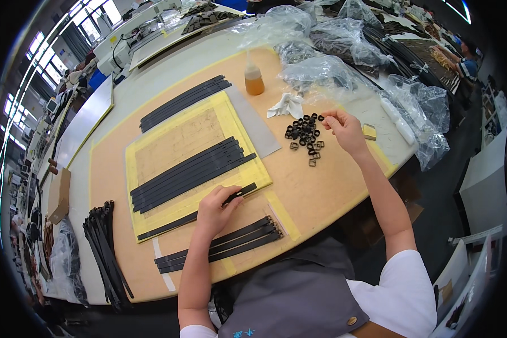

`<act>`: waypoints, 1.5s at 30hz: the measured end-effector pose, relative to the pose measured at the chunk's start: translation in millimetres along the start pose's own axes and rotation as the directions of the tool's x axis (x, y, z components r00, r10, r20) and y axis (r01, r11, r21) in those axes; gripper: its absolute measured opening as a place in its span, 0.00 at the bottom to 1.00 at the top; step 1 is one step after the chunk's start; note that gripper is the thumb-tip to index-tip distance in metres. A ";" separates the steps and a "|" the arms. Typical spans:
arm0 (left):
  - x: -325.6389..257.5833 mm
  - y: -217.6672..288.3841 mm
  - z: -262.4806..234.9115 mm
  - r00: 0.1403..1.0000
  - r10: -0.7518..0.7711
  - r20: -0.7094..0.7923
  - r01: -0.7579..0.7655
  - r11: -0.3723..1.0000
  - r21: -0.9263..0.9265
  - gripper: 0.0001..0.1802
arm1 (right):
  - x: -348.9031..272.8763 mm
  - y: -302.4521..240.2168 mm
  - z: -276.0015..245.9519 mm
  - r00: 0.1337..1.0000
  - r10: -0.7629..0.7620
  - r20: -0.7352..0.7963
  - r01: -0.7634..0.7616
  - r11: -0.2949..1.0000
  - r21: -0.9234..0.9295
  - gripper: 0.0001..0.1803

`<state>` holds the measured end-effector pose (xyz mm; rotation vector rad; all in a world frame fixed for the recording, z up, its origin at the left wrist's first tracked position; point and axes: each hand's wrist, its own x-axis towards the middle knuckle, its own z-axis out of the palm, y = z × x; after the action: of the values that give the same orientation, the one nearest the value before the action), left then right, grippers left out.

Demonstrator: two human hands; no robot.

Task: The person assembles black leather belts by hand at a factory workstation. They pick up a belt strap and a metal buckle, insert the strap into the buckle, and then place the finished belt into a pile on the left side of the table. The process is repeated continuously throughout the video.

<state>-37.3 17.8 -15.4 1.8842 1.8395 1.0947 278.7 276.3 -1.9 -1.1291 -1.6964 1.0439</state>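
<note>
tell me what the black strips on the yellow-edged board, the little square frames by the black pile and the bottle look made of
Black strips: probably leather or a leather-like synthetic; smooth, flat, faint sheen.
Little square frames: likely metal, dull bronze; thin, rigid outlines suggest it.
Bottle: translucent, probably plastic, since amber liquid shows through; glass can't be ruled out.

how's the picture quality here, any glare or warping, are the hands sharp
In the head view, windows at upper left wash out white, and clear plastic bags show glints; in the head view, the table bows along its near edge and corners go black; in the head view, left hand and right hand look fairly sharp.
</note>
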 end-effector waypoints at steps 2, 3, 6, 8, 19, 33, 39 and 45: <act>1.3 -2.9 0.2 1.000 -0.010 0.000 0.010 1.000 -0.002 0.13 | 11.6 30.8 -0.4 0.992 -0.074 -0.106 0.065 0.994 -0.083 0.14; 2.1 -3.9 0.9 1.000 -0.014 0.000 0.014 1.000 -0.003 0.13 | 17.9 43.3 -2.0 0.981 -0.114 -0.157 0.094 0.988 -0.126 0.15; 4.7 -6.1 3.3 0.999 -0.023 0.022 0.023 1.000 0.013 0.13 | 36.7 71.2 -7.9 0.972 -0.182 -0.146 0.143 0.960 -0.242 0.16; 3.8 -3.3 1.9 0.997 -0.073 0.038 0.073 0.997 0.006 0.13 | 42.5 73.6 0.3 0.986 -0.139 -0.090 0.108 0.953 -0.282 0.17; 4.7 0.9 0.5 0.994 -0.085 0.063 0.083 0.996 0.042 0.14 | 64.9 70.5 11.0 0.982 -0.134 0.137 0.182 0.876 -0.448 0.18; 3.8 -3.0 3.1 0.997 -0.057 0.049 0.054 0.996 0.067 0.13 | 3.4 33.8 14.9 0.974 -0.117 0.194 0.189 0.890 -0.414 0.14; 4.1 -3.0 4.5 0.997 -0.057 0.044 0.054 0.997 0.054 0.13 | 7.5 45.7 -4.9 0.877 0.126 0.464 -0.467 0.455 0.758 0.16; 2.3 -5.6 6.5 0.998 -0.055 0.030 0.054 0.998 0.024 0.13 | -12.4 24.9 9.8 0.793 -0.011 0.609 -0.600 0.156 0.785 0.17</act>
<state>-37.1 22.7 -22.9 1.8414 1.8834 1.0255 279.3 269.0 -30.5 -0.2716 -0.6283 2.3904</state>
